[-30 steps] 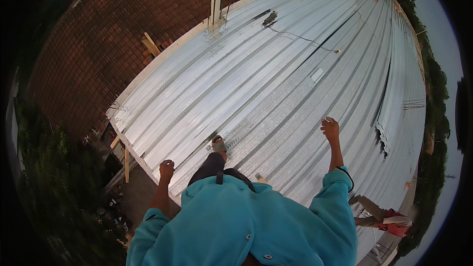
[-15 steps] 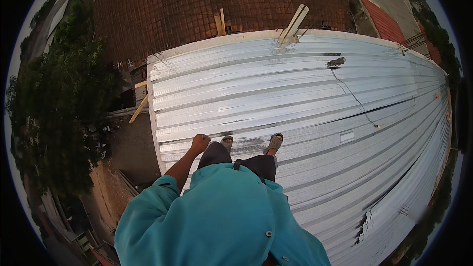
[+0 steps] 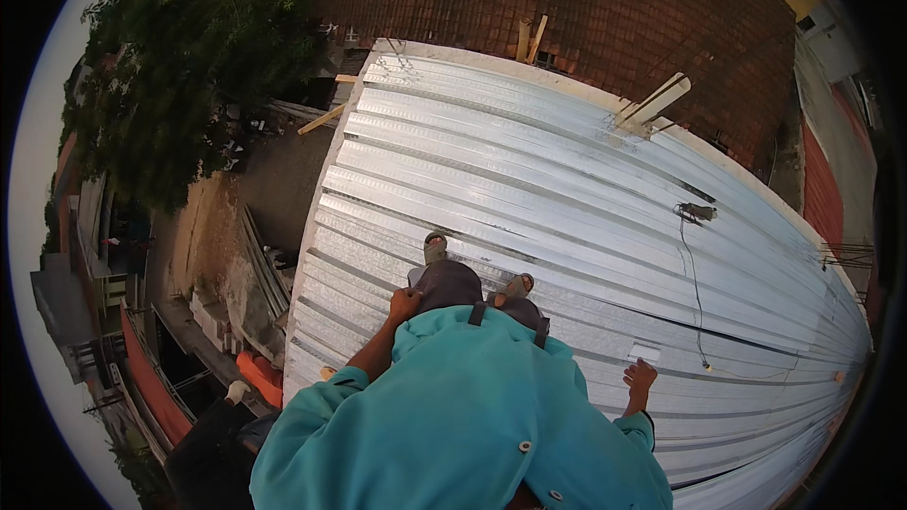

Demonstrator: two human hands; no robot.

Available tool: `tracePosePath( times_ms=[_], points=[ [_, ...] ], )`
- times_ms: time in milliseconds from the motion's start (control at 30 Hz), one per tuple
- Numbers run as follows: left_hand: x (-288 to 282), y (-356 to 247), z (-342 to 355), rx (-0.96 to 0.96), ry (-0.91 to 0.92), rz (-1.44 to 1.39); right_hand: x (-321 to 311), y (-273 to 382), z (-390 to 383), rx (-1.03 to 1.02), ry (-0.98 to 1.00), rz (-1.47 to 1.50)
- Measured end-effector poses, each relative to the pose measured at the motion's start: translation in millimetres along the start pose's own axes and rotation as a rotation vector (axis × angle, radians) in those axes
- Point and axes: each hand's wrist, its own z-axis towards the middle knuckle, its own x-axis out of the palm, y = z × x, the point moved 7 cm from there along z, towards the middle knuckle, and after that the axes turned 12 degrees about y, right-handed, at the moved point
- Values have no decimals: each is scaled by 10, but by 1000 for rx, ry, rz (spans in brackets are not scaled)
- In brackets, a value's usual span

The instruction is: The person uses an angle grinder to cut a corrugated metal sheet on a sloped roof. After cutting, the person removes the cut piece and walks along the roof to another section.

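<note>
Both my feet, in sandals, stand on silvery ribbed metal decking (image 3: 444, 170). My left hand (image 3: 405, 304) hangs beside my dark shorts (image 3: 446, 285), its fingers curled closed; whether anything small is inside is hidden. To the right, my right hand (image 3: 641, 376) is held out over the decking, fingers loosely bent and apart, with nothing visible in them. Just beyond its fingertips is a pale rectangular patch (image 3: 646, 353) on the decking. Farther right lies a dark tool (image 3: 697, 213), its kind unclear, with a thin cable (image 3: 699, 293) trailing toward me.
The decking's left edge (image 3: 316, 198) drops to lower ground. Upright boards (image 3: 654, 106) stand at the far edge, before a tiled roof (image 3: 605, 0). At lower left are another person's dark sleeve (image 3: 203, 449), a pale glove (image 3: 237, 391) and something orange (image 3: 261, 378).
My body and view have turned left, and my feet have shifted. My right hand has come into view. The other person's sleeve and glove now show at lower left.
</note>
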Motion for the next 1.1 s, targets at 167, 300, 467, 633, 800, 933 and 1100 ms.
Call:
tracePosePath(
  times_ms=[167,300,467,633,800,933,1100],
  points=[
    [122,96,-271,-89,4,-195,957,811,199,-179,-366,-744],
    [-244,-421,-315,60,-103,-352,2089,673,636,-211,-185,-1002],
    [-1674,-2079,-664,532,-473,-238,3109,-51,942,-66,22,-1321],
    [-3479,-3498,-2028,1097,-1049,38,3601,-196,984,9,13,-1383],
    [-4384,-3950,-3366,1725,-1161,589,4194,-37,1245,-1,7,-1560],
    [-4447,-4110,-3272,1852,-866,811,4716,117,1370,-74,-46,-1587],
    [-4563,-4081,-3097,1897,-732,846,5187,30,1398,-167,25,-1496]
  ],
)
